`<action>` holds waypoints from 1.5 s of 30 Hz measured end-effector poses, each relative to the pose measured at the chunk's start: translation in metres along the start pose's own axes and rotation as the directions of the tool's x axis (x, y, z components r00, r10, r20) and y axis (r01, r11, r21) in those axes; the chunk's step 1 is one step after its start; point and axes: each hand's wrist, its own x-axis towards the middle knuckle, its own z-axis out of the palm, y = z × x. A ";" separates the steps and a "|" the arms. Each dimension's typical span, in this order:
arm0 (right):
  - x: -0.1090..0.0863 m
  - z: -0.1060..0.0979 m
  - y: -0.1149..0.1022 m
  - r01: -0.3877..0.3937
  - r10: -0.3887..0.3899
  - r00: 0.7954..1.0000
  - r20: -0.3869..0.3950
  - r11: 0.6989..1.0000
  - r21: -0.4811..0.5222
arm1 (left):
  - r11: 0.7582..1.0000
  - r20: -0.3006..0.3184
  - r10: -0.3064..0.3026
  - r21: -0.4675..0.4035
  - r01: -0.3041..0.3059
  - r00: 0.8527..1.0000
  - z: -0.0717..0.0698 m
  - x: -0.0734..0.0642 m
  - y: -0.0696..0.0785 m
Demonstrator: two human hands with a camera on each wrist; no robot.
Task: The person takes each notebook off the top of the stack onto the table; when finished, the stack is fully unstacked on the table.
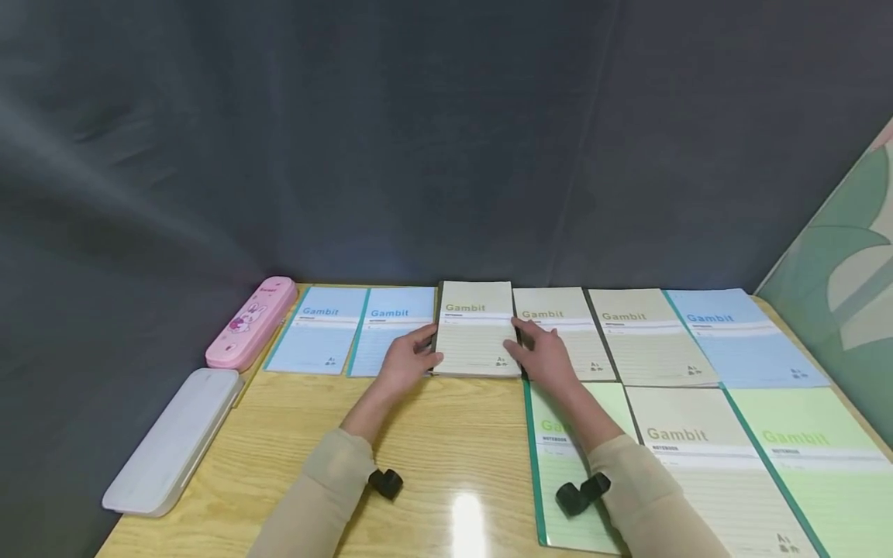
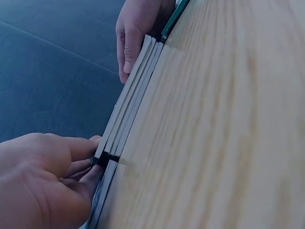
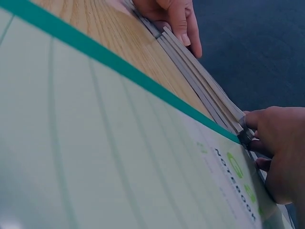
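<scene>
A stack of beige Gambit notebooks (image 1: 477, 329) lies in the middle of the back row, with layered page edges (image 2: 127, 102) showing in the left wrist view. My left hand (image 1: 408, 360) holds its left side, thumb at the near corner and fingers bent along the dark spine. On the opposite side my right hand (image 1: 547, 356) grips the right edge, its fingers over the neighbouring beige notebook (image 1: 558, 310). From the right wrist view, the right thumb and fingers (image 3: 279, 138) meet the stack's corner. My right forearm crosses a green notebook (image 1: 568, 511).
Two blue notebooks (image 1: 317, 329) lie left of the stack; beige (image 1: 652, 333) and blue (image 1: 743, 337) ones continue right. Another beige (image 1: 718, 465) and a green notebook (image 1: 816, 434) sit at front right. A pink case (image 1: 251, 325) and white case (image 1: 174, 442) line the left edge. Dark cloth (image 1: 446, 139) hangs behind.
</scene>
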 end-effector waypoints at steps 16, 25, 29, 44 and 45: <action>-0.001 -0.001 -0.001 0.034 -0.034 0.999 -0.015 0.999 -0.040 | 0.991 0.066 -0.120 0.066 0.115 0.991 -0.020 -0.012 0.010; -0.001 0.000 0.000 0.025 -0.027 0.999 -0.024 0.998 -0.064 | 0.984 0.102 -0.175 0.042 0.171 0.979 -0.036 -0.032 0.003; -0.001 0.000 0.001 0.018 -0.020 1.000 -0.017 0.997 -0.070 | 0.982 0.085 -0.186 -0.017 0.188 0.979 -0.037 -0.044 -0.002; -0.001 0.000 0.000 0.024 -0.026 0.999 -0.020 0.997 -0.067 | 0.956 0.044 -0.216 -0.192 0.220 0.976 -0.028 -0.088 -0.009; -0.001 0.000 0.000 0.023 -0.024 1.000 -0.019 0.997 -0.072 | 0.956 0.048 -0.220 -0.190 0.225 0.974 -0.028 -0.092 -0.009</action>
